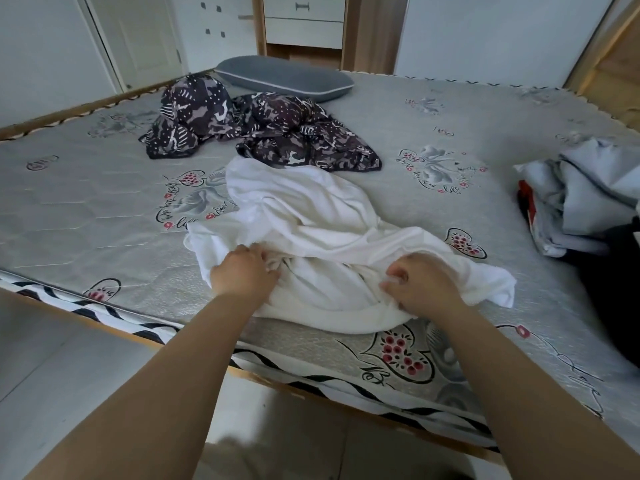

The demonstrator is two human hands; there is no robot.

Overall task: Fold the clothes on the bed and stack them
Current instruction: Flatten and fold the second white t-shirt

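Observation:
A crumpled white garment (304,216) lies on the bed's grey patterned mattress (86,209), near the front edge. My left hand (244,270) grips a bunch of its fabric at the near left. My right hand (420,282) pinches the bunched cloth at the near right. Behind the white garment lies a rumpled dark patterned garment (294,133), with a second dark patterned piece (188,116) to its left.
A grey pillow (284,77) lies at the head of the bed. A heap of pale grey cloth (585,199) with something red beneath sits at the right edge, beside a black item (609,271). White cabinets and drawers (304,19) stand beyond the bed.

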